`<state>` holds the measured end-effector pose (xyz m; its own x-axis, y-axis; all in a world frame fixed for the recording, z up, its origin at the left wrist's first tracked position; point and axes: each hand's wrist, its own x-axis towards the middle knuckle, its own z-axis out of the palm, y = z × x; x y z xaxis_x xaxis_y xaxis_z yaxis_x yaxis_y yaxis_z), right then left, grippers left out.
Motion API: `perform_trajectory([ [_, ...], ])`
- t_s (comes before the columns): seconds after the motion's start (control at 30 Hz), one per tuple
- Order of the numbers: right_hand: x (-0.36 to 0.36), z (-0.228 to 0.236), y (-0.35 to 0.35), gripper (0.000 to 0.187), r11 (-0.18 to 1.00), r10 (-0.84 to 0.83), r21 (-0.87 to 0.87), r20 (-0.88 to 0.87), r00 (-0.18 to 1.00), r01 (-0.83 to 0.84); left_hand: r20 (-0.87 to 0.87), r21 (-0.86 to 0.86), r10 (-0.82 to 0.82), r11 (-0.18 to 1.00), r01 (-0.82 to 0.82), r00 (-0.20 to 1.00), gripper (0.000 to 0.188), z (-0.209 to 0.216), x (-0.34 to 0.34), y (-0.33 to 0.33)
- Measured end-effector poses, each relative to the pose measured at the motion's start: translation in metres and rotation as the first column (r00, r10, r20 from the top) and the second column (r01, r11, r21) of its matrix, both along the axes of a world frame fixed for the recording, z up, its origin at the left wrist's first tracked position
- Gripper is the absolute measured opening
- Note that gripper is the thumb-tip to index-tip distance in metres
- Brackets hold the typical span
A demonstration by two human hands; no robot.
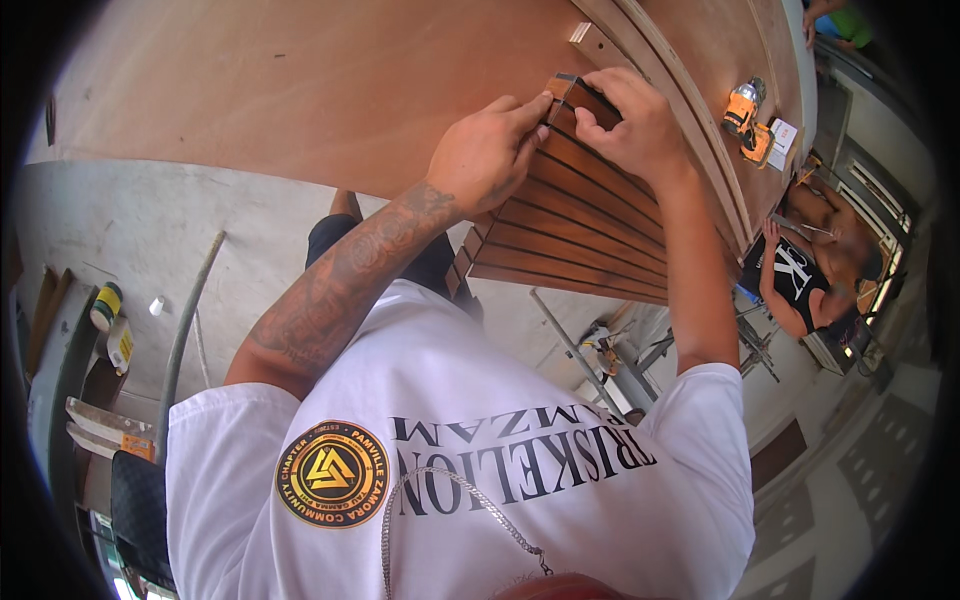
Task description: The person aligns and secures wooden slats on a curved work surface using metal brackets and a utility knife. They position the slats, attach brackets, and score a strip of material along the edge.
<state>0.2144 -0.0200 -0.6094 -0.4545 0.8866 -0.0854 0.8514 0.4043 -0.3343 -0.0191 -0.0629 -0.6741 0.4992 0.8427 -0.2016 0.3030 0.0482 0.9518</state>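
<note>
A brown slatted wooden panel point(585, 225), with dark lines between its slats, lies under my hands and sticks out past the plywood tabletop's edge toward me. My left hand point(488, 155) pinches the left side of the panel's narrow far end, index finger and thumb close together by the corner. Curled over the right side of that same end is my right hand point(640, 125); its thumb lies on the slats and its fingers bend at the far edge. The undersides of the fingers are hidden.
Long curved wooden strips point(690, 120) run along the right of the plywood tabletop point(300, 90), beside a small wood block point(597, 44). An orange cordless drill point(745, 108) lies beyond them. Another person point(795, 275) works at right. A pipe point(190, 310) stands at left.
</note>
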Motion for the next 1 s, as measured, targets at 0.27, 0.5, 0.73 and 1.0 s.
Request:
perform_trajectory([
  [0.27,0.000,0.000,-0.004,0.034,0.996,-0.059,-0.070,-0.039,0.997,0.057,-0.025,0.013,-0.009,1.000,0.009,1.000,0.044,-0.003,0.001,-0.001],
  [0.5,-0.006,-0.025,-0.024,0.019,0.848,-0.529,-0.239,-0.323,0.785,0.473,-0.012,0.009,0.012,1.000,-0.012,1.000,0.042,0.001,-0.001,-0.002],
  [0.73,-0.012,-0.044,-0.032,0.012,0.843,-0.527,-0.143,-0.407,0.746,0.518,-0.031,0.002,0.025,1.000,-0.025,0.999,0.043,0.005,-0.001,-0.003],
  [1.0,-0.013,-0.041,-0.036,0.017,0.821,-0.566,-0.192,-0.394,0.724,0.538,-0.088,0.079,0.137,0.988,-0.131,0.987,0.045,0.010,0.015,-0.011],
])
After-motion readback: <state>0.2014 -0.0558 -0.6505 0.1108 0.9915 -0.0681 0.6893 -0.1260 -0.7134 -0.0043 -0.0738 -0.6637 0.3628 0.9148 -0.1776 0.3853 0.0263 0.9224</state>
